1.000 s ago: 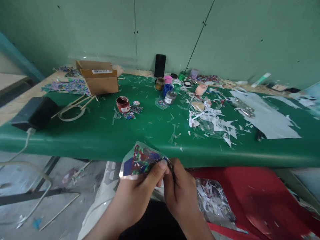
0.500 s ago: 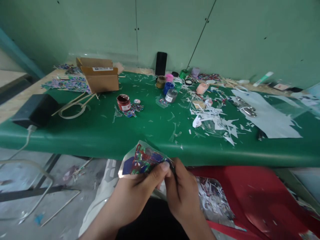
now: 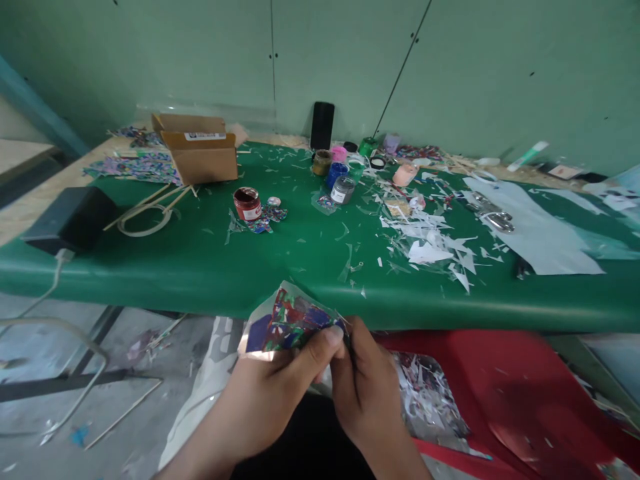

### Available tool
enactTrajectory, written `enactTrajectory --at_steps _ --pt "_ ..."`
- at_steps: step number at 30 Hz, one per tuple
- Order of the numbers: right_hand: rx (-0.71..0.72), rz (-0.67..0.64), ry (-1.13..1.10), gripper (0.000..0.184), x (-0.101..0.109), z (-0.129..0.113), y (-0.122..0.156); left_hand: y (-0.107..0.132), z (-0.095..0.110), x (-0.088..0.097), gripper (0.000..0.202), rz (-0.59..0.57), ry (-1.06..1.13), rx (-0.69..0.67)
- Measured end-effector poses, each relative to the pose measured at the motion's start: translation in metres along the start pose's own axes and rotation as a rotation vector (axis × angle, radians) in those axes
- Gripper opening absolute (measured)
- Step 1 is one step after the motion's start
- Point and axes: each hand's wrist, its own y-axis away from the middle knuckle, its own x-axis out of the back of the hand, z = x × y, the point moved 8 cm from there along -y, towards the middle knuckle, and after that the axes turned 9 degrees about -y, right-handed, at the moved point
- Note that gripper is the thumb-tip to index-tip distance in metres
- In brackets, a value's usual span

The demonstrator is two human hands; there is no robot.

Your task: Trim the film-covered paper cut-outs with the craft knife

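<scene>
Painted film (image 3: 295,323): likely light, flexible, best held by edge; left hand (image 3: 280,393) pinches it, right hand (image 3: 367,387) grasp unclear.

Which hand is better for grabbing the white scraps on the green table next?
Probably the right hand: it's nearer the white scraps, while the left hand holds the painted sheet under its thumb. Whether the right holds anything is unclear.
</scene>
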Motion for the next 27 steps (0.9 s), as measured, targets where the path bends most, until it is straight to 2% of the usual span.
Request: enactTrajectory --at_steps 9,18,27 --pt "-0.052 -0.140 -0.032 0.015 0.0010 0.0094 -0.0034 -0.0023 -0.0010 -0.0011 0.043 -0.076 -0.011 0.009" --pt "-0.010 -0.093 0.094 0.016 0.0026 0.0032 -0.0031 0.0008 0.0027 0.0060 0.040 -0.020 -0.048 -0.029" --pt "-0.033 -0.156 0.096 0.015 0.0022 0.0050 -0.0048 0.0025 0.0036 0.0072 0.023 -0.054 -0.116 -0.082"
